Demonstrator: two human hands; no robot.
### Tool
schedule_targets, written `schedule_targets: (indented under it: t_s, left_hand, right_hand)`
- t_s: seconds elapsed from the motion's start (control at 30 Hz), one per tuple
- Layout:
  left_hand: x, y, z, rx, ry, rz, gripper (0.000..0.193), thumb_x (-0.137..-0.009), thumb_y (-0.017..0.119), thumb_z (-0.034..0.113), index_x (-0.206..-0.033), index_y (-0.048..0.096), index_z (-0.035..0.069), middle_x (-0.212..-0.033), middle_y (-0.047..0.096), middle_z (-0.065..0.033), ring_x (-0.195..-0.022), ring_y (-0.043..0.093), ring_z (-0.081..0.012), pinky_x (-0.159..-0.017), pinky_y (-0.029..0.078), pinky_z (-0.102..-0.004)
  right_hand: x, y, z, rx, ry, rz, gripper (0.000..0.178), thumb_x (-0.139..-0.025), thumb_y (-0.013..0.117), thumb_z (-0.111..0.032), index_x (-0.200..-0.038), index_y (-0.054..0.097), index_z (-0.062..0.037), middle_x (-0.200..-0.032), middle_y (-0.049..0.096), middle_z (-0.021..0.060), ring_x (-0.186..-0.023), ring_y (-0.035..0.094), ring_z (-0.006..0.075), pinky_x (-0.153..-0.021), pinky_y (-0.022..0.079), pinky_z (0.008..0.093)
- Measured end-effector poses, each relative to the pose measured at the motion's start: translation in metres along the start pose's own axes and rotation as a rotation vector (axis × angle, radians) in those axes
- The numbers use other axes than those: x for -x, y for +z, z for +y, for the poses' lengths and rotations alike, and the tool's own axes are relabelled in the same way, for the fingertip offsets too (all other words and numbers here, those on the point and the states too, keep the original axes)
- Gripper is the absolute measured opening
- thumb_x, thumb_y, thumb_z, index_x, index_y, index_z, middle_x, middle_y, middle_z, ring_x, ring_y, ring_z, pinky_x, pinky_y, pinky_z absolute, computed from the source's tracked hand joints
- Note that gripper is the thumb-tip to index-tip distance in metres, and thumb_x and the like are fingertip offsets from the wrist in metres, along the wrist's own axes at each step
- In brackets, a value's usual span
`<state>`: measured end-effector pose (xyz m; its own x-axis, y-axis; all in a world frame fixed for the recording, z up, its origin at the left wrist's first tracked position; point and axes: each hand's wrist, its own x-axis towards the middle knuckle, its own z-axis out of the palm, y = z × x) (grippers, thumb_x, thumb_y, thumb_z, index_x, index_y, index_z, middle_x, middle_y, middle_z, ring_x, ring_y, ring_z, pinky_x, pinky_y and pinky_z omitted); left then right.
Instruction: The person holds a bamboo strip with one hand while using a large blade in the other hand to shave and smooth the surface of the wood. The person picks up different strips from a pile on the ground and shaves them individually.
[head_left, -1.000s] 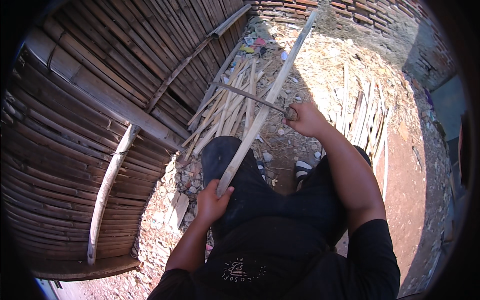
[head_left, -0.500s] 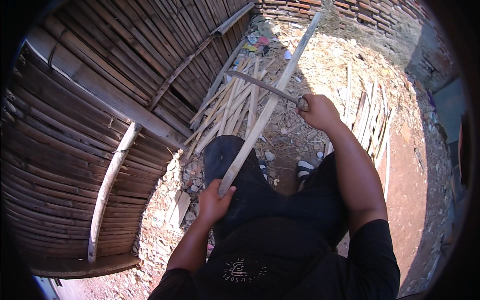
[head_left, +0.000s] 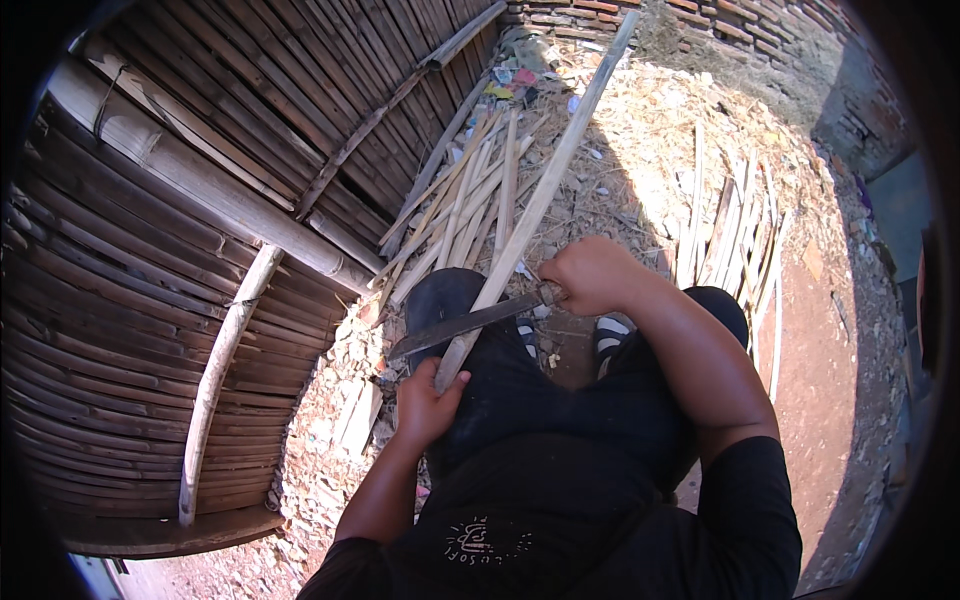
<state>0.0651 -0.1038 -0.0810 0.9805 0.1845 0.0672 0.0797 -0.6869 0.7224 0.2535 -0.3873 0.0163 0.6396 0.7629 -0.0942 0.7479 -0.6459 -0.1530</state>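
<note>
A long, pale bamboo strip [head_left: 548, 192] slants from my lap up toward the brick wall, resting across my left thigh. My left hand [head_left: 430, 402] is closed round its near end, thumb on the right side. In my right hand [head_left: 592, 277] is the handle of a machete [head_left: 455, 328] with a dark, worn blade. The blade lies across the strip a little above my left hand, its tip pointing left. Whether the edge bites into the strip, I cannot tell.
Split strips [head_left: 470, 200] lie heaped at the foot of the bamboo-slat wall [head_left: 240, 120]. Another pile of strips [head_left: 740, 225] is on the right. Shavings and rubble cover the ground [head_left: 660, 110] up to the brick wall [head_left: 740, 25].
My right hand has drawn the machete toward me along the strip, from its middle to near my left hand. The left hand keeps its hold; the strip's far end has shifted slightly.
</note>
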Motion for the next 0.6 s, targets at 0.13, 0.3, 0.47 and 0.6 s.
schedule_targets:
  t_s: [0.13,0.3,0.47,0.6]
  left_hand:
    - [-0.001,-0.001,0.008,-0.024,-0.043,-0.032,0.041,-0.092,0.079,0.035,-0.109,0.068,0.000,-0.080,0.073,-0.0205,-0.077,0.074,-0.0354,-0.070,0.056,-0.0435]
    - [-0.001,-0.007,0.022,-0.014,-0.131,-0.080,0.039,-0.094,0.079,0.031,-0.112,0.067,-0.001,-0.084,0.073,-0.0176,-0.078,0.073,-0.0269,-0.072,0.055,-0.0394]
    - [-0.001,-0.005,0.020,-0.011,-0.117,-0.080,0.039,-0.094,0.079,0.032,-0.112,0.067,-0.001,-0.083,0.074,-0.0174,-0.076,0.073,-0.0269,-0.070,0.055,-0.0393]
    - [0.000,0.000,0.008,-0.020,-0.084,-0.021,0.039,-0.092,0.079,0.036,-0.106,0.068,0.001,-0.075,0.072,-0.0190,-0.071,0.074,-0.0338,-0.066,0.056,-0.0421]
  right_hand:
    - [0.009,0.006,0.048,-0.133,0.159,0.253,0.035,-0.083,0.080,-0.035,-0.100,0.071,-0.0058,-0.079,0.069,0.0204,-0.083,0.070,0.0425,-0.075,0.054,0.0532]
    - [0.020,-0.021,0.067,-0.241,0.569,0.303,0.039,-0.087,0.078,-0.036,-0.104,0.072,-0.0020,-0.093,0.073,0.0227,-0.096,0.070,0.0425,-0.085,0.055,0.0516]
    - [0.013,0.011,0.051,-0.238,0.187,0.270,0.035,-0.083,0.081,-0.036,-0.098,0.073,-0.0052,-0.082,0.070,0.0235,-0.084,0.070,0.0442,-0.078,0.055,0.0516]
    - [0.001,0.008,0.003,-0.100,0.026,0.033,0.034,-0.083,0.080,-0.037,-0.098,0.073,-0.0076,-0.084,0.071,0.0220,-0.087,0.070,0.0437,-0.079,0.055,0.0528]
